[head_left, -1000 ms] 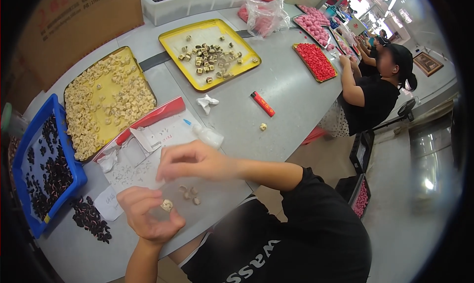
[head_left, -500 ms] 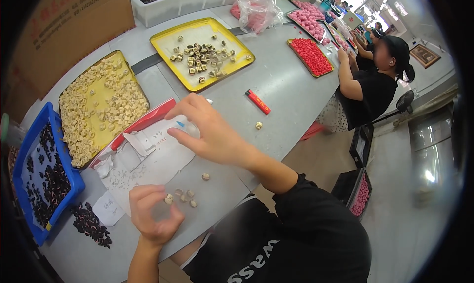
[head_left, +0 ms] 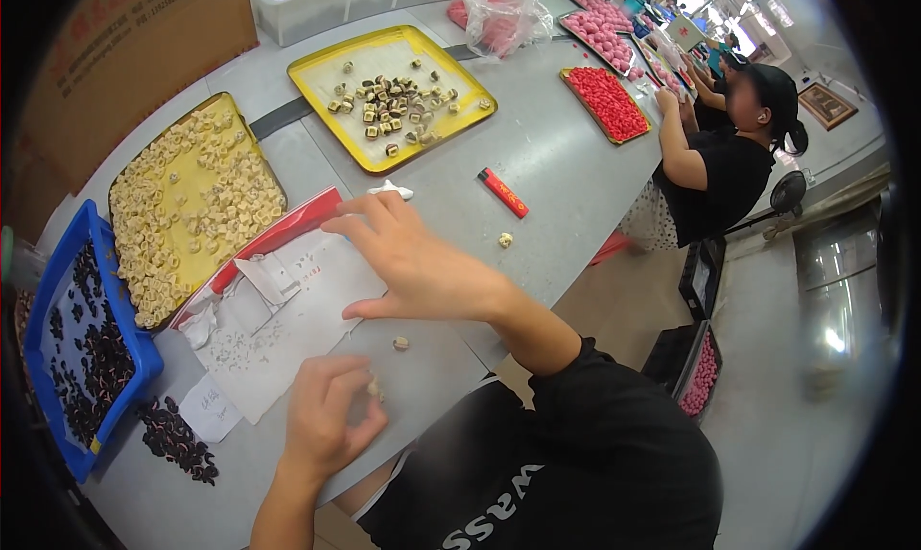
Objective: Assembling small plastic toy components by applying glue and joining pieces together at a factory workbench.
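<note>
My left hand (head_left: 326,411) is curled low over the table's near edge, finger and thumb bent round a small cream cube-like bead (head_left: 375,388), slightly blurred. To its right, my right hand (head_left: 432,267) hovers over the edge of a white paper sheet (head_left: 312,329), thumb and fingers spread, nothing visible between them; its palm is hidden. Grey specks and white scraps lie on the sheet, beside a red strip (head_left: 288,226). One loose bead (head_left: 400,343) rests between my hands. Past my right fingertips sits a crumpled white scrap (head_left: 391,189).
Cream beads fill a yellow tray (head_left: 251,157) at left; dark-sided beads lie in another yellow tray (head_left: 317,70). A blue tray (head_left: 144,353) holds black curled pieces. A red lighter-like stick (head_left: 503,193) and a bead (head_left: 506,240) lie right. A co-worker (head_left: 724,166) sits beyond.
My left hand has moved right, over where several loose beads lay; they no longer show. My right hand's fingers have spread, and the blue-tipped thing at them is out of sight.
</note>
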Motion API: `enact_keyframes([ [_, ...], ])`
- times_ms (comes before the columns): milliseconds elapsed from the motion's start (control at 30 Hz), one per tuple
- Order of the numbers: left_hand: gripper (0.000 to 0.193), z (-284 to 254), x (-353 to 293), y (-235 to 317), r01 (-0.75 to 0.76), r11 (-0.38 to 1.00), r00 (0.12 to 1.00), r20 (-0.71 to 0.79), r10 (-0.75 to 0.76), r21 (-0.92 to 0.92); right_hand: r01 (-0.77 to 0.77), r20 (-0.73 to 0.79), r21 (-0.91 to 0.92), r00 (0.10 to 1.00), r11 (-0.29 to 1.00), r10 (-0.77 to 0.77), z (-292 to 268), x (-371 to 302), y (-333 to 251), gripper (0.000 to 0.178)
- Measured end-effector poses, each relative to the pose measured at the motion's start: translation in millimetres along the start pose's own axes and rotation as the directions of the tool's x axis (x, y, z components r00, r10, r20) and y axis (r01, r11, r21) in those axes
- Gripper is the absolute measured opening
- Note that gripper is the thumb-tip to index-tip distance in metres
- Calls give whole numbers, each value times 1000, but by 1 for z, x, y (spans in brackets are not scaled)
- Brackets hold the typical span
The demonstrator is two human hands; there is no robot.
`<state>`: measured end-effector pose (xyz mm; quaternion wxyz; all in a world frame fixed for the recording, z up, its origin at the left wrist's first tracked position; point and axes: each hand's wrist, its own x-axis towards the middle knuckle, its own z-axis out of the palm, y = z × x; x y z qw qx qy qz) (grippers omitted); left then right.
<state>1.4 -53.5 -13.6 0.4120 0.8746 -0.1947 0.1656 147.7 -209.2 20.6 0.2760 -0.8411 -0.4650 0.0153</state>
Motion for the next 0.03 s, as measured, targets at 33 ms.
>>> enact_keyframes([
  [33, 38, 0, 0, 0, -2, 1000, 1000, 16, 2, 10, 0, -7, -4, 1000, 1000, 0, 3, 0, 2, 73],
])
